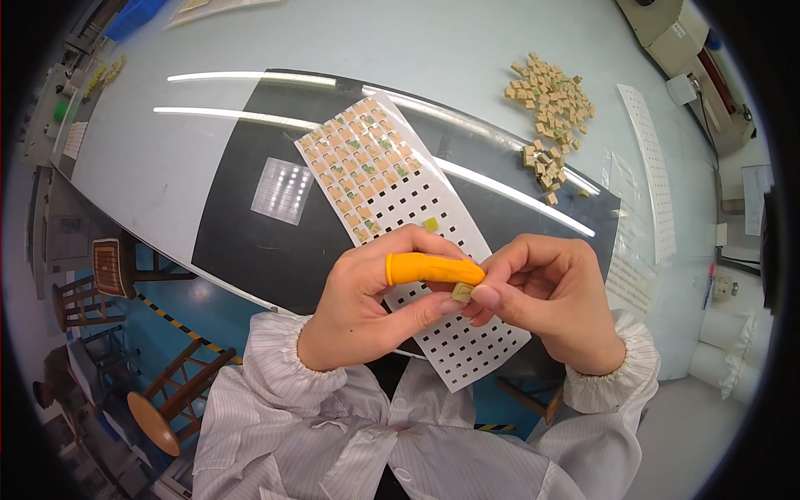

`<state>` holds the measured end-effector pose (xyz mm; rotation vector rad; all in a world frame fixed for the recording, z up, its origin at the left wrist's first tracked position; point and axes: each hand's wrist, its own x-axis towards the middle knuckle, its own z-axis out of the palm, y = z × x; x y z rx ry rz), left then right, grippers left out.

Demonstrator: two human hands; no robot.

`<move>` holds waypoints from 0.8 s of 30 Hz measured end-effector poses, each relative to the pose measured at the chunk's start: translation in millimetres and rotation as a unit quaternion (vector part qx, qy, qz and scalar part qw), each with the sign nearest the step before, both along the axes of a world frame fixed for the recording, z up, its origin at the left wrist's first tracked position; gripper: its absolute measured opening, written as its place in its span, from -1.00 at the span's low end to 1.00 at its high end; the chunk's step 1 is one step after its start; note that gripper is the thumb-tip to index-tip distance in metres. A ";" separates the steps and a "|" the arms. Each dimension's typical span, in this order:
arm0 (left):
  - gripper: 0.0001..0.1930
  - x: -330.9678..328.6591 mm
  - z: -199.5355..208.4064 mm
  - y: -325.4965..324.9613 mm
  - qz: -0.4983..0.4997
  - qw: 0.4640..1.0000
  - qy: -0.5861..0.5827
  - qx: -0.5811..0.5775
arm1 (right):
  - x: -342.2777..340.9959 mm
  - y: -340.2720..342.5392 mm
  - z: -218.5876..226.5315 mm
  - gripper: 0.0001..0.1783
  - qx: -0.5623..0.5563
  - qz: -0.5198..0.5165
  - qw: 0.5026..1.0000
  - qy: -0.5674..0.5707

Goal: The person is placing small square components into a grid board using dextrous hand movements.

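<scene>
My left hand, with an orange finger cot on its index finger, pinches a small greenish square block between thumb and fingers. My right hand is closed against it, its thumb tip touching the block's right side. Under both hands lies a white sheet with rows of black squares. Rows of small tan and green pieces cover its far end. A lone yellow-green piece sits on the sheet just beyond my left hand.
The sheet lies aslant on a black mat on the grey table. A pile of small tan blocks is at the far right, near another perforated white strip. A clear gridded square lies left. Wooden stools stand below the table's left edge.
</scene>
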<state>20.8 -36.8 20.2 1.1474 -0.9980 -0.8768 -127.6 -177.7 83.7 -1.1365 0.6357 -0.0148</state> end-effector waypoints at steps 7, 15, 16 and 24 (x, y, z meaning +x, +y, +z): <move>-0.77 1.1 1.0 0.2 -0.005 1.000 -0.012 0.000 | 0.6 0.5 2.3 -0.83 -0.012 0.001 1.000 0.000; -0.77 0.0 -1.1 -0.8 -0.006 1.000 -0.003 -0.007 | -0.4 0.7 0.7 -0.84 -0.015 -0.002 1.000 0.001; -0.77 -0.3 -1.3 -0.8 -0.005 1.000 0.000 -0.010 | -0.7 1.0 0.3 -0.84 -0.015 -0.003 1.000 0.001; -0.75 0.6 -0.4 0.5 -0.007 1.000 -0.012 -0.008 | -0.8 5.1 -2.6 -0.82 -0.022 -0.019 0.999 -0.020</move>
